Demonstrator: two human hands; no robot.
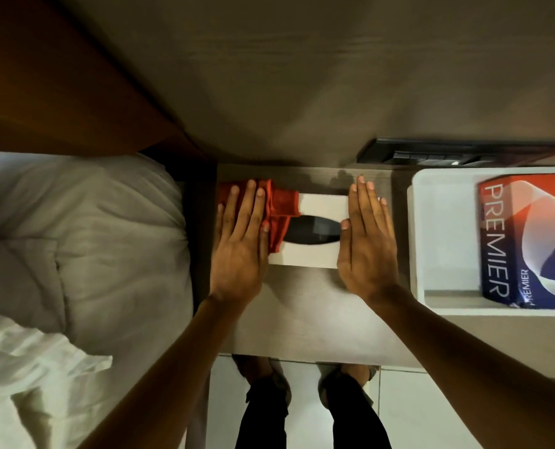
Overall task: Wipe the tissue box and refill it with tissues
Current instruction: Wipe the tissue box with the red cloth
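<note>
Nearest, the person's feet (305, 372) stand on pale floor tiles (409, 413), dark trouser legs (311, 416) just above them in the view, right at the front edge of a grey wood-grain bedside table (305, 319). Both bare forearms reach up across that tabletop. The left hand (242, 241) lies flat with straight fingers, palm down on a red cloth (277, 205), pressing it against the left end of the tissue box (315, 254); it grips nothing, only presses. The cloth drapes over the box's left top corner and hangs partly across the dark oval opening (315, 230). The right hand (366, 241) is also flat and unclenched, its palm laid against the right end of the box, fingers pointing away from the person. So the white box sits on the table between the two hands, long side facing the person, opening upward and showing only darkness inside.

To the right, just beside the right hand, a white tray (444, 234) rests on the table and holds a blue, red and white tissue pack (525, 241) printed PREMIER. To the left lies a bed with a pale pillow (84, 228) and rumpled white sheet (42, 367). Farther back, a dark switch panel (431, 153) sits on the wall behind the tray, and a brown wooden headboard (59, 76) rises beyond the pillow.
</note>
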